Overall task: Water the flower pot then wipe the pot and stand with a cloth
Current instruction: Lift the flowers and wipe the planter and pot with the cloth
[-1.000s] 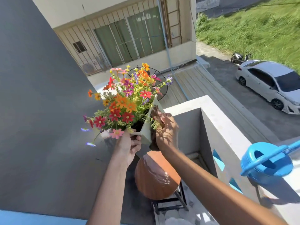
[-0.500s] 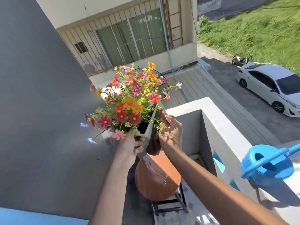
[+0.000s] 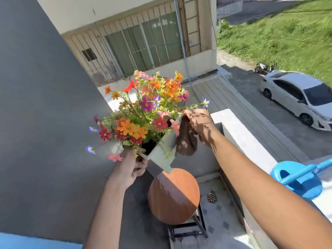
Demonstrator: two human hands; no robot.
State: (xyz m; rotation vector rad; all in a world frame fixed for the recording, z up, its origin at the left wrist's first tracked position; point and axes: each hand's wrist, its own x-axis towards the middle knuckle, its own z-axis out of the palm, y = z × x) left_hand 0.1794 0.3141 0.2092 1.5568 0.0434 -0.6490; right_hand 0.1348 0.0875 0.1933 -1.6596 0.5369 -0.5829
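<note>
A white square flower pot full of orange, red and pink flowers is held up in the air, tilted, above the stand. My left hand grips its near rim from below. My right hand presses a brown cloth against the pot's right side. Below them is the stand, a round orange-brown top on a dark metal frame, wet on its left part. The blue watering can rests on the balcony wall at the right.
A dark grey wall rises on the left. The white balcony parapet runs along the right. A floor drain lies beside the stand. Far below are a street and a parked white car.
Both hands have lifted the pot higher and turned it. My right hand has slid the cloth up along the pot's right side toward the rim.
</note>
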